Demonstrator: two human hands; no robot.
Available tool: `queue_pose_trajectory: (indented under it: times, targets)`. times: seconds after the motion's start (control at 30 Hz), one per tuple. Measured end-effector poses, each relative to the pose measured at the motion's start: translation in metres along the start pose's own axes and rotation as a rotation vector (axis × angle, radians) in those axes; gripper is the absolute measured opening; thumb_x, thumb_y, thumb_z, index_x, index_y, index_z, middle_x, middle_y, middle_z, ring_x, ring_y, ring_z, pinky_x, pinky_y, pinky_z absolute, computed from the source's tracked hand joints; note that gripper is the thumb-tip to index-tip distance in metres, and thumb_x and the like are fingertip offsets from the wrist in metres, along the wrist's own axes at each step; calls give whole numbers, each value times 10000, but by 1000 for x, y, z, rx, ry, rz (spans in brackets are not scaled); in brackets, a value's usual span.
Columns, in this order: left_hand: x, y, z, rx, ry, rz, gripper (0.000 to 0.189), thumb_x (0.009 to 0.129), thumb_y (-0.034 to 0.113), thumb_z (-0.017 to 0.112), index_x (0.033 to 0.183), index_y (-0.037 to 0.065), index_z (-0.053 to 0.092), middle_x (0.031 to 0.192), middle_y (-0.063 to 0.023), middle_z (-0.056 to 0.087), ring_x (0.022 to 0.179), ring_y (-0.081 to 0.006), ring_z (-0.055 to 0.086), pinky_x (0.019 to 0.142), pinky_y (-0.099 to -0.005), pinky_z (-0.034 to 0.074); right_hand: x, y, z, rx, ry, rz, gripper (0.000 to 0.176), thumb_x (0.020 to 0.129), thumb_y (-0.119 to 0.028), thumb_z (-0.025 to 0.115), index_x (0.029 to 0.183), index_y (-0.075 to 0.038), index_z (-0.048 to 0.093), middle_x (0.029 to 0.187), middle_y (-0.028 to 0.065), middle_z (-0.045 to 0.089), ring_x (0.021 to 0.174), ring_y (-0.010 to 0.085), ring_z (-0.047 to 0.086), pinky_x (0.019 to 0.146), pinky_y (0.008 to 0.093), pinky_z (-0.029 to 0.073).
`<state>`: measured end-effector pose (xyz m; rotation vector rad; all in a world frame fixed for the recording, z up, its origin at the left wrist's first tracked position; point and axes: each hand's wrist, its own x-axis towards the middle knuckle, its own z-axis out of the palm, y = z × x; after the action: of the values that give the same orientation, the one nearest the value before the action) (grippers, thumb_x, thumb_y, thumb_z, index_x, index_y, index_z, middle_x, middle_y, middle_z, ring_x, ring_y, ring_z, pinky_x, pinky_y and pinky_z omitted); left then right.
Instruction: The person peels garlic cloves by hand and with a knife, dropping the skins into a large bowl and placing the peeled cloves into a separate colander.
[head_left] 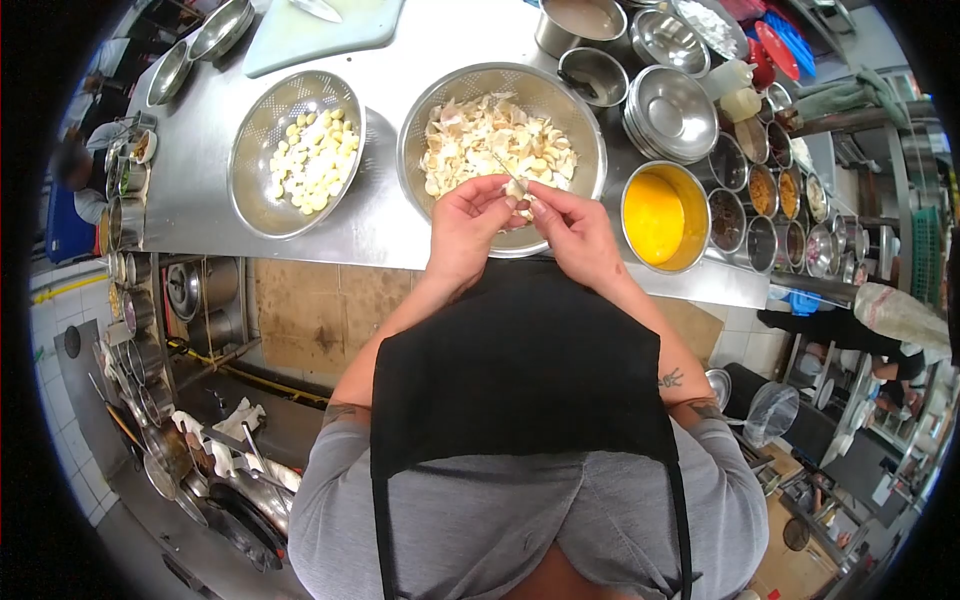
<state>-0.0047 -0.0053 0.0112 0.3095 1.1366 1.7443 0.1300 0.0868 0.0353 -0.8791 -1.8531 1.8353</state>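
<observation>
My left hand [470, 222] and my right hand [577, 226] meet over the near part of a large perforated metal colander [412, 150]. The fingertips of both are closed around a garlic clove [516, 192], pinched mostly by my left hand. A thin knife blade [506, 168] points up and left from between the fingers. Its handle is hidden, seemingly inside my right hand. Unpeeled garlic and loose papery skins [490, 140] fill the colander below. To the left, a second colander [245, 165] holds peeled garlic cloves [315, 160].
Right of my hands stands a metal pot [627, 225] of yellow liquid [655, 215]. Stacked metal bowls [672, 112] and several sauce containers crowd the right side. A cutting board [330, 38] lies at the back left. Another person's dark sleeve [815, 325] shows far right.
</observation>
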Motion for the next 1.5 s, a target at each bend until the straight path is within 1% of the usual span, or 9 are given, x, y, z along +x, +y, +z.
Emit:
queue_pose_trajectory:
  times: [0.2, 0.3, 0.4, 0.43, 0.53, 0.67, 0.87, 1.27, 1.5]
  targets:
    - [0, 1, -3, -26, -7, -59, 262, 881, -54, 576, 1143, -63, 562, 1011, -127, 643, 897, -175, 658, 783, -290, 573, -1, 10, 2, -42, 30, -34, 300, 960, -97, 553, 1230, 28, 600, 923, 52, 692, 811, 63, 570, 729, 225, 472]
    - [-4, 3, -3, -5, -19, -80, 265, 888, -54, 554, 1152, -57, 551, 1030, -152, 638, 892, -205, 663, 796, -305, 574, 7, 10, -8, -190, 155, -54, 328, 971, -122, 535, 1264, 18, 578, 801, 7, 633, 737, 48, 528, 670, 215, 447]
    - [-3, 3, -15, -58, -35, -123, 261, 905, -30, 540, 1165, -50, 556, 1090, -157, 636, 923, -207, 658, 826, -302, 561, 17, 11, -27, -174, 160, 4, 343, 978, -145, 520, 1290, -9, 565, 698, -12, 555, 657, 61, 491, 623, 229, 429]
    - [-2, 4, -16, -112, -44, -147, 250, 910, -21, 542, 1158, -50, 564, 1098, -150, 636, 933, -211, 657, 828, -306, 560, 15, 7, -23, -72, 136, 7, 355, 976, -156, 526, 1303, -19, 554, 651, -7, 536, 608, 80, 483, 612, 242, 434]
    - [1, 6, -14, -240, -70, -208, 231, 925, 6, 553, 1148, -45, 580, 1112, -130, 637, 961, -221, 653, 835, -316, 556, 14, 15, -21, -182, -40, 155, 344, 972, -156, 534, 1292, -34, 571, 642, -1, 554, 588, 82, 479, 599, 249, 432]
    - [3, -1, -21, -281, -89, -209, 243, 932, 46, 580, 1164, -28, 574, 1091, -115, 639, 980, -229, 650, 839, -323, 555, 10, 9, -19, -227, 1, 176, 328, 949, -138, 575, 1269, -76, 609, 629, -15, 564, 592, 59, 482, 571, 231, 409]
    - [3, 1, -18, -291, -95, -189, 256, 932, 58, 592, 1178, -7, 569, 1068, -106, 641, 972, -225, 653, 824, -324, 558, 1, -10, -14, 77, -66, 116, 368, 928, -102, 615, 1295, -89, 594, 714, -25, 602, 655, 22, 503, 581, 189, 402]
    - [1, 1, -12, -52, -168, -142, 272, 911, 41, 616, 1176, -11, 587, 1017, -80, 677, 915, -161, 659, 746, -270, 534, 3, -8, -12, -165, -116, -31, 270, 925, -76, 608, 1188, -33, 649, 895, 70, 721, 710, 52, 559, 662, 227, 484]
    - [0, 0, -19, -65, -172, -165, 272, 888, 29, 623, 1158, 7, 600, 991, -93, 682, 867, -167, 664, 701, -261, 539, 3, -2, -14, -254, -4, -42, 234, 920, -78, 608, 1138, -18, 668, 931, 127, 723, 814, 133, 655, 728, 258, 509]
